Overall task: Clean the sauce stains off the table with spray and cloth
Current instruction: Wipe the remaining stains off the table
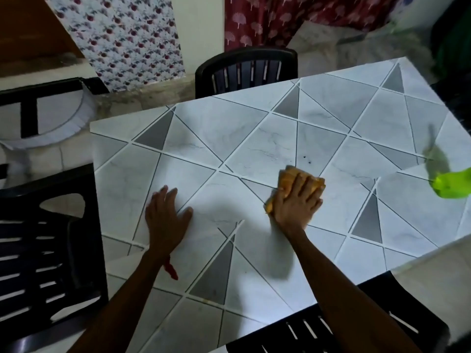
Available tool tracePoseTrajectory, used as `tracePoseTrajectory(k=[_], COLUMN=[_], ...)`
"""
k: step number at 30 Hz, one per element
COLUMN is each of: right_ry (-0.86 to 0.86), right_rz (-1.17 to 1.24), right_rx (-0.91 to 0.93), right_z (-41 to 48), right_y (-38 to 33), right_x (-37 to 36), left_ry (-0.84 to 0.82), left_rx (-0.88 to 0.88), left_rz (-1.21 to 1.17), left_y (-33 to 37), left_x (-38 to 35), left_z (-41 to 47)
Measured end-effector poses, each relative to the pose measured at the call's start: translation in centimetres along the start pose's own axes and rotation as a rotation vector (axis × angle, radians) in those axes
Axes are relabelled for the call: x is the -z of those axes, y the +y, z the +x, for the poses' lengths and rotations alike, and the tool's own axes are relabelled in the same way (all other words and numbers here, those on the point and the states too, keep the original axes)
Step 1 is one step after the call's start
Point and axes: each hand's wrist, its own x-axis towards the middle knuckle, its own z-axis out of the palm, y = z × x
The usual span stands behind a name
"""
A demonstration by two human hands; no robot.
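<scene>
The table (254, 138) has a grey and white triangle pattern. My right hand (295, 200) presses flat on a folded orange cloth (288, 178) near the table's middle. Just beyond the cloth lie a few small dark specks (307, 160). My left hand (165, 215) rests flat on the table with fingers spread and holds nothing. A red sauce stain (171, 270) shows on the table beside my left wrist. The green spray bottle (452, 184) lies at the right edge of the view, blurred.
Black plastic chairs stand at the far side (246, 68), the left (48, 238) and the near right (331, 327). A patterned wall panel and a red curtain are behind. A white round object (61, 123) sits on the far left.
</scene>
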Motion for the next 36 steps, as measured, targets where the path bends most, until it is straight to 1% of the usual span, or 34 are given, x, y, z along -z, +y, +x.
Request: tracePoseTrajectory(k=[2,4,6,7,9,10,11,12,13,14,15,16,18,19,20,21,22,23,25,26,27,29,30,31,32,33,36], right_ry=[-0.022,-0.029,-0.028,-0.047,-0.100,-0.142,-0.169,-0.186,-0.186,-0.158,-0.135,-0.101,-0.016,-0.006,-0.040,-0.081,-0.107,-0.108,-0.072,-0.087,-0.132,-0.173,-0.184,-0.169,-0.154,-0.138,-0.113], right_rz=[-0.004,-0.022,-0.049,-0.060,-0.086,-0.115,-0.145,-0.169,-0.175,-0.163,-0.150,-0.150,-0.160,-0.149,-0.127,-0.121,-0.140,-0.159,-0.174,-0.173,-0.183,-0.243,-0.269,-0.290,-0.308,-0.309,-0.208], right_rx=[0.081,0.228,0.475,0.640,0.969,1.095,1.175,1.215,1.213,1.170,1.082,0.949,0.657,0.545,0.496,0.508,0.591,0.736,1.095,1.221,1.299,1.393,1.425,1.431,1.397,1.311,0.873], right_z=[2.1,2.2,-0.1,-2.1,-6.2,-7.8,-8.8,-9.4,-9.4,-8.7,-7.5,-5.8,-1.9,-0.4,0.4,0.6,-0.3,-1.9,-7.6,-10.6,-13.2,-14.8,-14.2,-13.0,-11.9,-10.7,-10.7], right_y=[-5.0,-10.0,-14.0,-15.1,-14.8,-13.9,-12.4,-11.0,-9.5,-8.4,-8.4,-8.9,-12.7,-15.5,-18.8,-21.6,-24.1,-26.0,-27.1,-26.1,-24.7,-21.0,-19.5,-18.7,-18.7,-19.5,-25.3], right_x=[-0.9,-2.2,-3.9,-4.7,-5.5,-5.7,-5.6,-5.5,-5.2,-4.9,-4.8,-4.6,-4.7,-4.5,-4.9,-5.3,-6.2,-7.0,-8.8,-9.5,-9.5,-9.4,-9.2,-8.7,-8.7,-8.6,-9.3], left_ry=[0.004,0.028,0.051,0.058,0.075,0.077,0.073,0.061,0.051,0.043,0.038,0.032,0.024,0.023,0.026,0.030,0.041,0.045,0.073,0.093,0.106,0.128,0.145,0.163,0.179,0.191,0.213], left_rx=[-0.005,0.026,0.092,0.119,0.139,0.145,0.139,0.130,0.115,0.103,0.100,0.089,0.073,0.073,0.090,0.106,0.125,0.133,0.098,0.077,0.074,0.132,0.181,0.233,0.270,0.286,0.341], left_rz=[-0.006,-0.013,-0.010,-0.002,0.013,0.019,0.029,0.031,0.030,0.023,0.012,0.009,0.011,0.011,0.003,-0.016,-0.036,-0.060,-0.145,-0.214,-0.295,-0.412,-0.455,-0.493,-0.525,-0.548,-0.623], left_y=[-1.0,-2.3,-3.9,-5.0,-6.8,-7.7,-8.3,-9.0,-9.3,-9.6,-10.1,-10.3,-11.1,-11.3,-11.8,-11.9,-12.1,-12.2,-12.7,-12.7,-12.8,-12.6,-12.6,-12.5,-12.7,-12.8,-13.6], left_x=[0.2,0.8,1.7,2.3,3.4,4.0,4.3,4.7,4.9,5.0,5.1,5.1,5.1,5.1,5.2,5.2,5.4,5.3,5.5,5.5,5.9,6.4,6.6,6.7,7.0,7.1,7.1], left_z=[0.0,-0.3,-0.7,-0.9,-1.2,-1.1,-1.1,-1.0,-1.1,-1.2,-1.5,-1.7,-2.4,-2.7,-3.2,-3.5,-3.9,-4.1,-4.8,-5.2,-5.6,-6.5,-7.0,-7.5,-8.0,-8.3,-9.2])
